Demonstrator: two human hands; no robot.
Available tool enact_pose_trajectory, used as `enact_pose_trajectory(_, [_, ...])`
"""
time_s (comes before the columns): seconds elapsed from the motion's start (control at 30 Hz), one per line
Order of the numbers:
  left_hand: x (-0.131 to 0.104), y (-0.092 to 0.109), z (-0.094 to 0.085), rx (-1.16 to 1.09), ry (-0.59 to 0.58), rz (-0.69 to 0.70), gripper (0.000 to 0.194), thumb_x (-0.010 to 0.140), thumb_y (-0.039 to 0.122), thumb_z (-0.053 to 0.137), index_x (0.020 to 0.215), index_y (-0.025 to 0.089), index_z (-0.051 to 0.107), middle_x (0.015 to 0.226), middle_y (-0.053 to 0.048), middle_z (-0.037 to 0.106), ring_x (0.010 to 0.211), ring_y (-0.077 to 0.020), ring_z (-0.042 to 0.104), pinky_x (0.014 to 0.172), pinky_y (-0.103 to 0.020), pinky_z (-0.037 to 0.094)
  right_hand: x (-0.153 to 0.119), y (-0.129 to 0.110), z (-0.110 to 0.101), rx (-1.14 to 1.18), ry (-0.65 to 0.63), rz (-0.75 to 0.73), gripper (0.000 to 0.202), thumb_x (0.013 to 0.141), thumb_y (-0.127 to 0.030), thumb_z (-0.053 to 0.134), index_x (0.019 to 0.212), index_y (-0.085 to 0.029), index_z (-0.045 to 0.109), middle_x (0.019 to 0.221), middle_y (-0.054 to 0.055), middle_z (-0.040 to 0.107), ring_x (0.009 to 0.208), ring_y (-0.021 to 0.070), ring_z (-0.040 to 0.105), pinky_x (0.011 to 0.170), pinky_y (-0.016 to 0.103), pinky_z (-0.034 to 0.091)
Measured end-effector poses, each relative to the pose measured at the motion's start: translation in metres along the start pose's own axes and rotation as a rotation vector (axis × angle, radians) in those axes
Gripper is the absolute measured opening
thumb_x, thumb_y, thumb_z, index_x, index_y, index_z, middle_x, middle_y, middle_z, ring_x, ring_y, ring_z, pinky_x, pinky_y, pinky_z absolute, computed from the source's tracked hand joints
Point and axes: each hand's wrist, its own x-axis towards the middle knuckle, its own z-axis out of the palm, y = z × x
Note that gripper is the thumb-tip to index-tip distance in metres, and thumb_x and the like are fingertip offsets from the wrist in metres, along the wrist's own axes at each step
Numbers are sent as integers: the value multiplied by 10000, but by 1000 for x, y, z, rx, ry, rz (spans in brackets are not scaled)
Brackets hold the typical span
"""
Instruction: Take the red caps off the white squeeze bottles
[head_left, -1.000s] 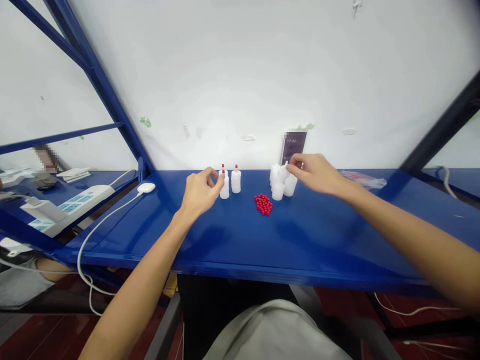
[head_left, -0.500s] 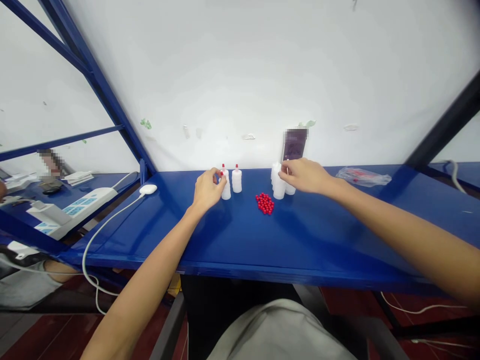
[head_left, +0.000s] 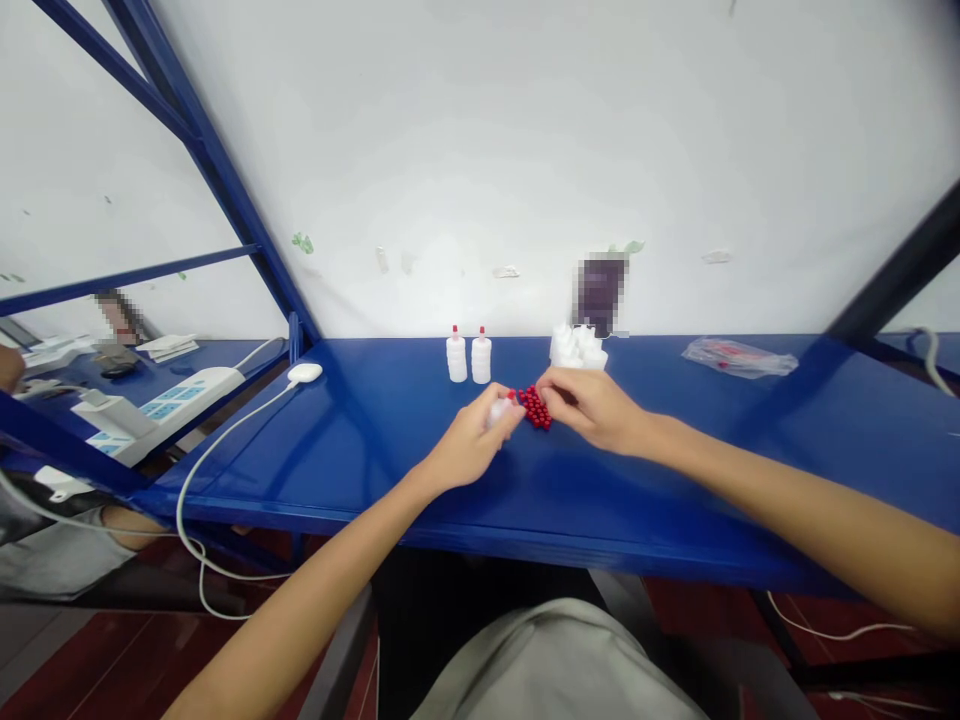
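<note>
My left hand, above the middle of the table, is wrapped round a small white squeeze bottle. Red shows at the bottle's tip, close to my thumb. Just to the right, my right hand has its fingers pinched at the edge of a pile of small red caps; whatever lies between the fingertips is hidden. Behind my left hand stand two white bottles, one on the left and one on the right, both with red tips. A cluster of white bottles is partly covered by my right hand.
A dark blurred rectangle leans on the wall behind the cluster. A clear plastic bag with red bits lies at the right. On the left are a white charger puck with its cable, a power strip and a blue frame post.
My left hand has left the standing bottles and come right and nearer, now with a bottle in it. From the white cluster, my right hand has come down to the red caps.
</note>
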Motion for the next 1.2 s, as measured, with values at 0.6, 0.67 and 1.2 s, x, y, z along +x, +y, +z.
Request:
enact_pose_trajectory(0.6, [-27, 7, 15, 1022, -35, 26, 247, 985, 420, 386, 1031, 228, 535, 864, -47, 671, 709, -219, 661, 568, -270, 398, -21, -19, 29, -341, -281, -53, 195, 958, -253, 375, 847, -189, 521, 793, 32, 637, 619, 149, 526, 551, 281, 268])
enact_pose_trajectory(0.67, [-26, 10, 18, 1037, -40, -2, 259, 987, 414, 375, 1053, 223, 538, 864, -59, 673, 705, -229, 665, 565, -273, 403, -20, -24, 31, -396, -294, 11, 185, 945, -253, 391, 841, -185, 528, 807, 43, 652, 621, 157, 545, 539, 290, 242])
enact_pose_trajectory(1.2, [-28, 10, 27, 982, 102, -78, 258, 982, 418, 366, 963, 237, 549, 800, -37, 668, 684, -209, 659, 531, -256, 315, -28, 3, 16, -139, -85, 138, 242, 978, -229, 351, 1007, -180, 585, 925, 75, 627, 812, 200, 588, 751, 320, 436])
